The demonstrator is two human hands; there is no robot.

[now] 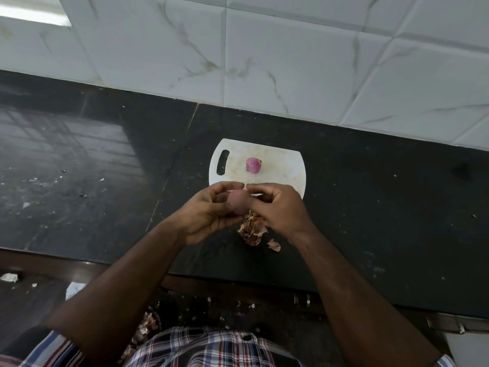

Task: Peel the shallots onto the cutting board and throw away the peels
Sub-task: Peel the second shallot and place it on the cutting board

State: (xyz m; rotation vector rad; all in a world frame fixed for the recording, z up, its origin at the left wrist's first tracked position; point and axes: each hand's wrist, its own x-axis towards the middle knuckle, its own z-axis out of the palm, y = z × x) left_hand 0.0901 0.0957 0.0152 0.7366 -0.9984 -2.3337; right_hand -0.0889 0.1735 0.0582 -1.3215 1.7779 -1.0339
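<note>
Overhead, a person's two bare forearms reach out over a dark stone counter [370, 207] w/ pale marble-look wall tiles [291, 62] at the far side. Both hands meet near the centre, just above the near edge of a small white cutting board [285, 160]. Left hand [209, 213] is curled round a brownish-pink shallot [238, 203], thumb and fingers cupping it from the left. Right hand [277, 207] pinches at the shallot's right side, fingertips bent in against it; whether skin is gripped between them can't be told. A 2nd shallot [253, 164], peeled and bright purple-pink, lies on the board towards its far side, apart from the hands. Board has a slot handle on its left end. Beneath the hands, on the counter at the board's near edge, sits a heap of dry tan peels [252, 230], w/ one loose scrap [274, 245] just right of it. Small flecks dot the counter at left. Nearest the viewer, a plaid shirt [211, 348] fills the bottom edge, more peel bits on the floor area to its left.
</note>
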